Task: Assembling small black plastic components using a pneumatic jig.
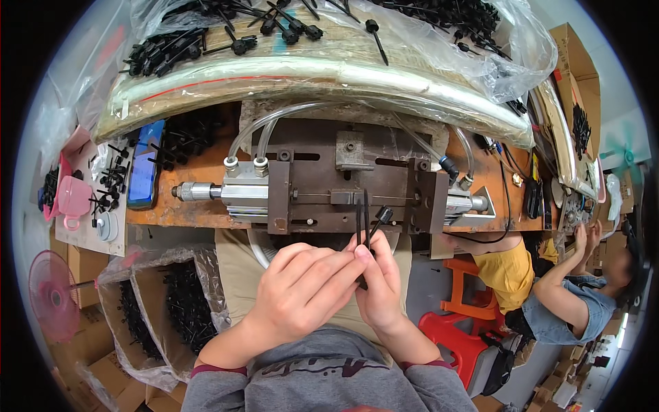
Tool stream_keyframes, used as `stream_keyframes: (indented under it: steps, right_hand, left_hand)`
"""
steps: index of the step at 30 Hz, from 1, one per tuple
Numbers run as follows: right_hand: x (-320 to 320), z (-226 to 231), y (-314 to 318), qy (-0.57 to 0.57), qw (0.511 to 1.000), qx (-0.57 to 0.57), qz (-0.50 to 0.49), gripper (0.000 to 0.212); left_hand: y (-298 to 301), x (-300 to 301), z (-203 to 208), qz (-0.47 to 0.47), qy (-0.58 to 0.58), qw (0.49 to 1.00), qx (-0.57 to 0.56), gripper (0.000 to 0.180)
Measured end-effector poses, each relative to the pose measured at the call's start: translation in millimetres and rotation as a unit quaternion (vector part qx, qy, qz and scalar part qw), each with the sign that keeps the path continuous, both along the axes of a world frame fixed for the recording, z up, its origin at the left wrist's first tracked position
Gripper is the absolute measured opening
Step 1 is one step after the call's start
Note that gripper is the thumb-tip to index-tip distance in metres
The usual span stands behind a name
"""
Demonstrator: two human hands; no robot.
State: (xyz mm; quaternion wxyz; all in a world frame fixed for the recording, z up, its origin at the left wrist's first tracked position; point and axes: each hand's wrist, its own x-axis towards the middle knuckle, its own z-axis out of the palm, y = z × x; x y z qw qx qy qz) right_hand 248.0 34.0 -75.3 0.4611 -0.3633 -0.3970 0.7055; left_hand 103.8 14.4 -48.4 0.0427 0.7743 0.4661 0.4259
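In front of my lap, both hands are closed around a few thin black plastic rods (358, 223). My right hand (382, 288) grips them between thumb and fingers. One of these is a black rod with a knobbed head (384, 215), leaning to the right. My left hand (298, 288) reaches across, its fingertips pressed together against the rods, and hides part of them. Just beyond the rod tips is the small metal block (345, 197) at the middle of a brown metal fixture (319, 180).
Air cylinders (246, 194) with clear hoses flank the fixture. Similar black parts (292, 29) lie on a plastic-wrapped ledge and in lined boxes (189, 309) at lower left. A blue container (145, 165) stands left. Right are red stools (460, 336) and a seated co-worker (566, 302).
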Motion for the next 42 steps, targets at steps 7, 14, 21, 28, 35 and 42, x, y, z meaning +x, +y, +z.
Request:
stream_keyframes:
  steps: [7,14,21,28,35,42]
  right_hand:
    - [6,4,2,0.008,0.998,-0.05,0.047,0.017]
    - [3,4,2,-0.055,0.997,-0.01,0.049,0.021]
    - [6,3,7,0.013,0.998,-0.06,0.004,0.021]
    - [27,13,2,-0.042,0.997,0.064,-0.031,0.017]
    - [41,25,2,-0.035,0.997,0.056,-0.037,0.019]
    - [46,27,2,-0.011,0.997,0.067,-0.029,0.019]
  left_hand:
    - [-2,-9,-3,-0.042,-0.041,0.998,-0.033,0.041]
    - [0,-5,-4,-0.041,-0.072,0.995,-0.049,0.033]
    - [-2,-6,0,-0.049,-0.155,0.984,-0.071,0.038]
    - [6,-12,-9,-0.028,-0.053,0.996,-0.065,0.035]
    - [23,-1,-19,-0.004,0.065,0.997,-0.036,0.029]
    - [27,4,-9,0.014,0.1,0.994,-0.045,0.027]
